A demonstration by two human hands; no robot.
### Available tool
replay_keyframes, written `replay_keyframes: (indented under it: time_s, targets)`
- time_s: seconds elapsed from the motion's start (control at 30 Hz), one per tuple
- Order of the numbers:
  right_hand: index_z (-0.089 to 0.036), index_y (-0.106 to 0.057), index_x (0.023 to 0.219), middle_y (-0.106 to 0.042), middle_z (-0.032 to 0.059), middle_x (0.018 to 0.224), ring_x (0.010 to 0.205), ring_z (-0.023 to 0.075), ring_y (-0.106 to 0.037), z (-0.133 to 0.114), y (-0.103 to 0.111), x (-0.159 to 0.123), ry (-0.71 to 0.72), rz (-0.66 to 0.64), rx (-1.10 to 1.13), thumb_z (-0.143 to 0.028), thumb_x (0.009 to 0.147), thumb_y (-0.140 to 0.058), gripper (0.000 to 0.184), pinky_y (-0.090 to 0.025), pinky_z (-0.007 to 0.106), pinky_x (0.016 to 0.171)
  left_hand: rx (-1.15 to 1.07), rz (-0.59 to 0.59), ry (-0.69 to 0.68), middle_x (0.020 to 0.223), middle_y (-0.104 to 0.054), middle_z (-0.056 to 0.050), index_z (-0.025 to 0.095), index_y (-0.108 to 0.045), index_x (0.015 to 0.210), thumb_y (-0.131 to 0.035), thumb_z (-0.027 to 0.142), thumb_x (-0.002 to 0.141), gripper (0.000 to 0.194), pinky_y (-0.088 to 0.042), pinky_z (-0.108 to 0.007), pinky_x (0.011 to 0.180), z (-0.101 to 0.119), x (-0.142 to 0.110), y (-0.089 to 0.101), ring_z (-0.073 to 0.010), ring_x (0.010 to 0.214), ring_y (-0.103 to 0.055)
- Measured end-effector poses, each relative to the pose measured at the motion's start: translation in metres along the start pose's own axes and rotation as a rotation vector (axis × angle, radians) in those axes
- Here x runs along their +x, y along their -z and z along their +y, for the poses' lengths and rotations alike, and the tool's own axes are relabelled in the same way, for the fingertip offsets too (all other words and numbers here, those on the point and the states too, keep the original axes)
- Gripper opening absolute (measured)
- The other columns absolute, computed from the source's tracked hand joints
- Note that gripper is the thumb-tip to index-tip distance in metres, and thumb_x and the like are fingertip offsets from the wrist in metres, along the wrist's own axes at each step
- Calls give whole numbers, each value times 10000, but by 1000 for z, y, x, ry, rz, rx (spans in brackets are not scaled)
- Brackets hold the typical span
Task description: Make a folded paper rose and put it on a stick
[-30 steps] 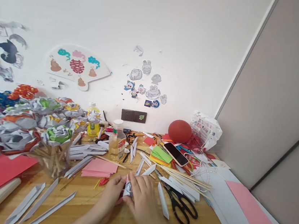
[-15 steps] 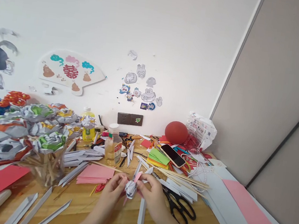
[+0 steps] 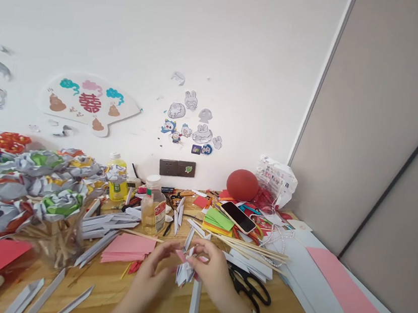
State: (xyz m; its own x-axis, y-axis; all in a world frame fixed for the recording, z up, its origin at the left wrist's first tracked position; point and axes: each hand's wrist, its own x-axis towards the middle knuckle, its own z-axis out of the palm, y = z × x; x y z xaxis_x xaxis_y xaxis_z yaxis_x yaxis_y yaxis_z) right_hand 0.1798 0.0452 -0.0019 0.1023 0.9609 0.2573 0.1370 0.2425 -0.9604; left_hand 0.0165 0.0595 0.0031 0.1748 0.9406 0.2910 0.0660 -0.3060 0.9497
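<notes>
Between my hands, just above the wooden table, is a small folded-paper flower (image 3: 184, 274) of white pieces with pink bits. My right hand (image 3: 211, 268) pinches it from the right with thumb and fingers. On the other side my left hand (image 3: 157, 267) curves round it, fingertips at its upper edge and thumb low at its side; their exact contact is partly hidden. A folded white paper strip (image 3: 195, 299) lies below my right hand. Left of my hands is a stack of pink paper (image 3: 127, 249). Black-handled scissors (image 3: 254, 288) lie beside my right wrist.
A cup of finished paper flowers (image 3: 59, 240) stands at left. Behind are a clear glue bottle (image 3: 152, 210), a yellow bottle (image 3: 116, 186), a phone (image 3: 238, 217) on coloured paper, wooden sticks (image 3: 254, 248) and a red balloon (image 3: 242, 184). White folded strips (image 3: 104, 222) lie in piles.
The flower has turned in my hands, its white points now facing more downward. My left thumb and fingers have spread further apart. The whole view has shifted slightly.
</notes>
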Motion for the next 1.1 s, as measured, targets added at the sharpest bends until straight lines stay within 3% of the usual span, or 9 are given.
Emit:
replay_keyframes:
  time_s: [0.07,0.17,0.3,0.4,0.53,0.7,1.1]
  targets:
    - [-207,-653,908,-666,41,896,867,218,-636,-2,-2,-3,40,9,-48,-170,679,-683,234,-500,314,749,191,-14,-148,1049,-688,-80,223,-680,951,-582,253,718,255,-436,-407,933,4,3,8,-269,1051,-582]
    - [-200,-660,865,-659,41,888,854,207,-625,-6,-5,-6,80,27,-110,-147,691,-671,182,-494,300,738,367,-92,-254,1018,-706,-79,249,-711,927,-559,301,772,223,-437,-425,932,9,4,11,-268,1014,-600]
    - [-208,-686,919,-662,44,915,849,207,-607,-8,-6,-8,205,66,-224,-128,713,-669,222,-463,324,794,368,-83,-228,1013,-709,-79,245,-699,957,-581,336,778,233,-470,-396,886,14,-1,3,-255,978,-619]
    - [-219,-696,943,-673,47,932,903,215,-594,-9,-6,-9,271,26,-239,-103,736,-643,243,-444,323,819,305,-54,-163,920,-721,-76,217,-700,889,-593,346,747,219,-499,-374,815,20,-3,-1,-253,884,-642]
    - [-218,-695,911,-669,39,915,888,210,-590,-11,-8,-10,232,14,-239,-83,731,-634,234,-441,314,793,253,-10,-57,820,-719,-63,202,-689,806,-612,345,719,185,-500,-360,761,23,-3,-3,-256,807,-645]
    - [-200,-650,831,-650,26,871,859,204,-588,-14,-10,-14,151,75,-206,-68,707,-630,183,-435,301,769,238,12,-30,837,-707,-54,207,-673,820,-641,344,718,174,-484,-349,776,18,-4,-6,-255,830,-637]
    - [-199,-619,773,-618,4,827,824,183,-574,-17,-6,-11,236,37,-233,-35,675,-655,194,-424,273,732,308,-22,-67,763,-688,-39,210,-671,746,-608,311,741,119,-467,-312,725,16,-6,-3,-235,772,-623]
